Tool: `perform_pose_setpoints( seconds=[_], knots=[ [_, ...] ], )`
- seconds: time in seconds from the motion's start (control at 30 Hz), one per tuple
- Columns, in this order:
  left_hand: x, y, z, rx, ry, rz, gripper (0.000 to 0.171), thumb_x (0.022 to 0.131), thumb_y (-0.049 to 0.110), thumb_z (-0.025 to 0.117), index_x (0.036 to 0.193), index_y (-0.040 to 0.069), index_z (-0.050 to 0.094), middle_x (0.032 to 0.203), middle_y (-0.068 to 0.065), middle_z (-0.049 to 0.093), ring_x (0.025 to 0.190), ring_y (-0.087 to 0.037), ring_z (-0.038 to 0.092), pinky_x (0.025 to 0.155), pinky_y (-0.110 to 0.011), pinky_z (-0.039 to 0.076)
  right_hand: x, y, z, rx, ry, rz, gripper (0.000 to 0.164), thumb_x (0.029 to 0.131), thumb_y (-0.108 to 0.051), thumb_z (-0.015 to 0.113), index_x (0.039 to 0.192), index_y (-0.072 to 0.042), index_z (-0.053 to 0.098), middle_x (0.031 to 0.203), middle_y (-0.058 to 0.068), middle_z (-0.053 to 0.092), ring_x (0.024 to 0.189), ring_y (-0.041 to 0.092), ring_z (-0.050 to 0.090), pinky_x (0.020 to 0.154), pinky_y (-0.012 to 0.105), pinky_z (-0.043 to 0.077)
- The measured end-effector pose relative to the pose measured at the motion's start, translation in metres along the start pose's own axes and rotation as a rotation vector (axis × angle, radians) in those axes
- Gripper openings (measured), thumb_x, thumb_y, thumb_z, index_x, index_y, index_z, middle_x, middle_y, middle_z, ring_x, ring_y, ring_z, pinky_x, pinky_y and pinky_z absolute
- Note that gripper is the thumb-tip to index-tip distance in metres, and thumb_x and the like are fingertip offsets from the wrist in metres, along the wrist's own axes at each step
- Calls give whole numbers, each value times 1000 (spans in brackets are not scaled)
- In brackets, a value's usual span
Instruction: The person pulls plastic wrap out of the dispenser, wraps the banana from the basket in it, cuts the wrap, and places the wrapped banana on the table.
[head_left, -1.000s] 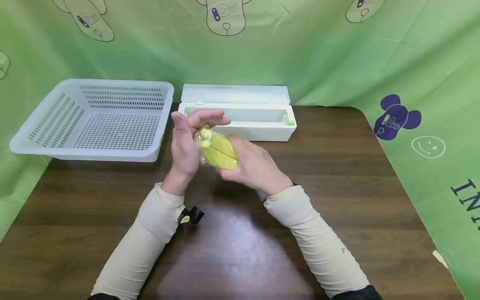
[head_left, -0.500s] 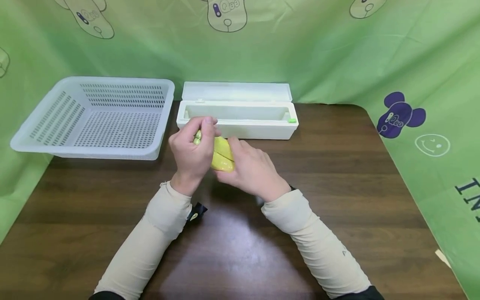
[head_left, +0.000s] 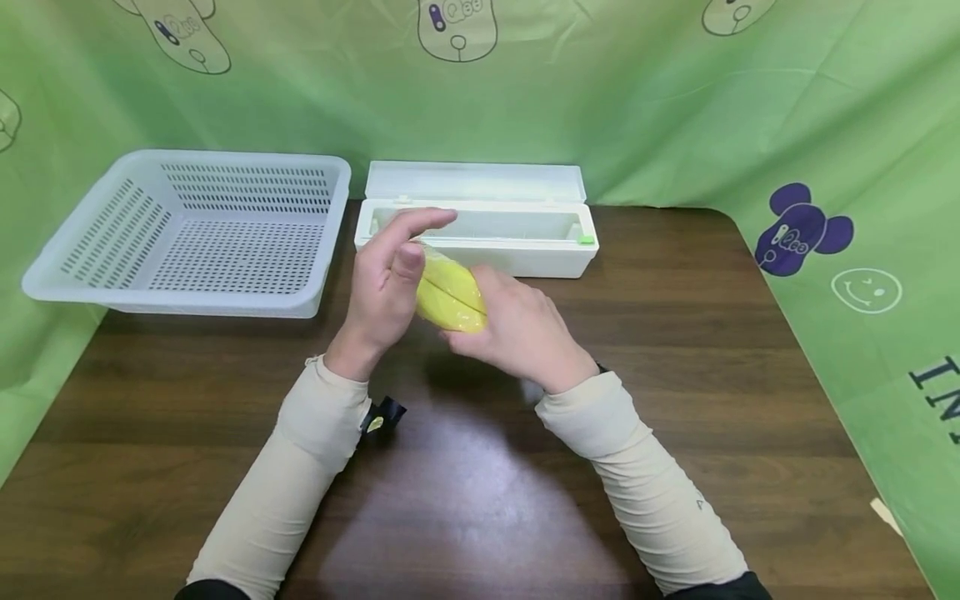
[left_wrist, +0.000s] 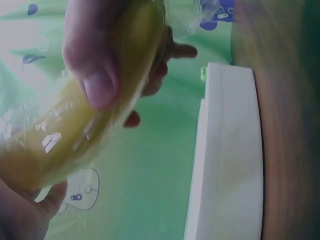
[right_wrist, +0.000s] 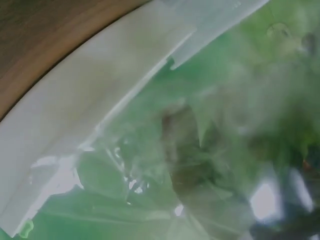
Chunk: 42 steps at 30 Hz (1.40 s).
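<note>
A pair of yellow bananas point(head_left: 448, 298) wrapped in clear plastic film is held up over the table, between both hands. My right hand point(head_left: 521, 329) grips the bananas at their right end, thumb below and fingers over the top. At the other end, my left hand point(head_left: 386, 287) has its fingers extended and its palm turned to the wrapped end. The left wrist view shows the shiny film point(left_wrist: 51, 142) close around the peel, with a thumb point(left_wrist: 100, 89) pressed on it. Loose clear film point(right_wrist: 132, 182) and blurred finger shapes fill much of the right wrist view.
Behind the hands stands a long white box point(head_left: 517, 260), its lid point(head_left: 475, 182) raised and a green tab point(head_left: 586, 240) at the right. A white perforated basket point(head_left: 210, 302) is at the back left. Green printed cloth point(head_left: 637, 108) hangs behind the brown table point(head_left: 675, 350).
My left hand closed around the end of the bananas, then opened again and drew slightly left. The right hand kept its grip and shifted a little right.
</note>
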<state>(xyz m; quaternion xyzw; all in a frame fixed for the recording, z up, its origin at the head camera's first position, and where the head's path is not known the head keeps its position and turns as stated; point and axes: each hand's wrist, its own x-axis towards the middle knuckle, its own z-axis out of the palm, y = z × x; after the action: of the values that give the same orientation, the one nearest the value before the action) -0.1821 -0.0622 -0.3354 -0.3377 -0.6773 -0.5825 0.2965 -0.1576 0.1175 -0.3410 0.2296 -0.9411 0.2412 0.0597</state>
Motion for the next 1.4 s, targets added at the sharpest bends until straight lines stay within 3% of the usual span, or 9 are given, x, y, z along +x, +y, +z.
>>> perform_pose_setpoints(
  seconds=[0.13,0.27,0.43,0.53,0.67,0.87,1.07,1.27,1.4],
  knots=[
    [-1,0,-1,8,-6,-1,65,100,54,55,107,-9,69,106,-18,71,99,-28,65,89,-35,51,-2,-4,-4,23,-19,0,50,75,-44,81,105,-16,52,80,0,53,66,23,53,55,38,44],
    [-2,0,1,32,68,17,47,102,37,59,90,-7,71,87,-16,72,77,-27,65,69,-27,51,-4,-8,-6,14,-17,-21,57,79,-49,80,115,-14,53,85,1,52,69,22,52,56,38,45],
    [-3,-3,1,34,201,23,44,102,27,54,79,-6,71,77,-15,71,72,-27,65,68,-26,50,-7,-9,-11,22,3,-83,85,82,-57,78,146,-11,44,106,4,55,84,22,54,68,41,49],
    [-1,-4,-1,15,270,28,46,102,25,51,76,-7,70,74,-15,70,72,-27,66,69,-28,51,-8,-9,-17,5,41,-143,96,81,-57,80,152,-8,38,121,9,58,96,25,56,78,44,50],
    [3,-2,-5,-28,384,53,44,100,17,48,71,-9,67,70,-11,70,67,-24,66,61,-27,52,-8,-7,-27,-8,92,-207,93,81,-51,82,151,-6,41,125,11,59,97,27,58,81,45,51],
    [9,2,-7,-147,544,86,46,100,8,39,66,-14,60,64,-10,68,61,-22,68,52,-27,53,-11,-6,-38,63,159,-305,82,80,-41,86,145,-6,50,123,10,60,98,23,56,80,41,50],
    [9,6,0,-330,651,27,49,102,9,36,64,-14,56,61,-17,65,56,-29,67,53,-35,56,-11,-8,-43,190,279,-436,83,75,-31,92,141,-2,51,121,12,62,101,21,57,84,36,48],
    [8,9,9,-487,728,-52,45,102,12,40,66,-7,57,61,-21,62,54,-35,66,56,-47,58,-11,-12,-45,320,388,-542,82,70,-24,94,134,4,51,123,17,61,112,25,60,96,36,47],
    [7,15,16,-572,747,-144,44,103,16,40,67,-4,57,62,-20,63,55,-35,65,57,-48,58,-13,-17,-46,421,455,-580,79,77,-37,89,131,8,51,122,20,62,112,30,61,98,38,47]
  ],
)
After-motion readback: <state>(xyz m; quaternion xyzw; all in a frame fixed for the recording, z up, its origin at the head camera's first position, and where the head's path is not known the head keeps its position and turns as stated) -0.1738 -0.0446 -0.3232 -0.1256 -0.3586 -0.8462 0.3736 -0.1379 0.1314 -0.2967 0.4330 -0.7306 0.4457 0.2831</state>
